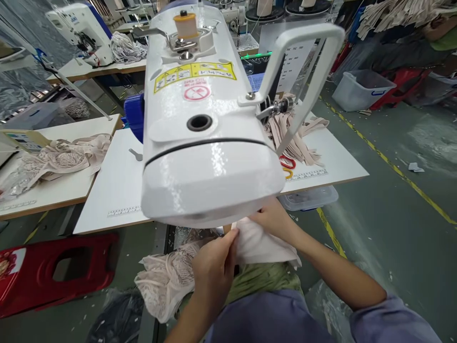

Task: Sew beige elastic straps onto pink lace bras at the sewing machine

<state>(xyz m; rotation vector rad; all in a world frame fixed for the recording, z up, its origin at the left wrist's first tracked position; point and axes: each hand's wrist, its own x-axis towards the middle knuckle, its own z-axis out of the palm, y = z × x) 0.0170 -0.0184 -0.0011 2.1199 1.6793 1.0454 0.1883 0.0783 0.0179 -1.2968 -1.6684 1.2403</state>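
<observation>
The white head of a sewing machine (pixel 210 181) fills the middle of the view and covers its own needle area. Below its front end, my left hand (pixel 216 262) pinches the edge of a pale pink fabric piece (pixel 264 245) between thumb and fingers. My right hand (pixel 273 219) is on the same fabric's upper edge; its fingertips are hidden under the machine head. The fabric hangs over my lap. Left of my left hand lies a bunched heap of beige lace pieces (pixel 167 281).
Beige fabric strips (pixel 293 138) lie on the white table (pixel 335 164) at right, with red-handled scissors (pixel 287 162) beside them. A red stool (pixel 96 267) stands at lower left. More lace pieces (pixel 67 159) cover the left table. A clear bin (pixel 362 90) sits on the floor.
</observation>
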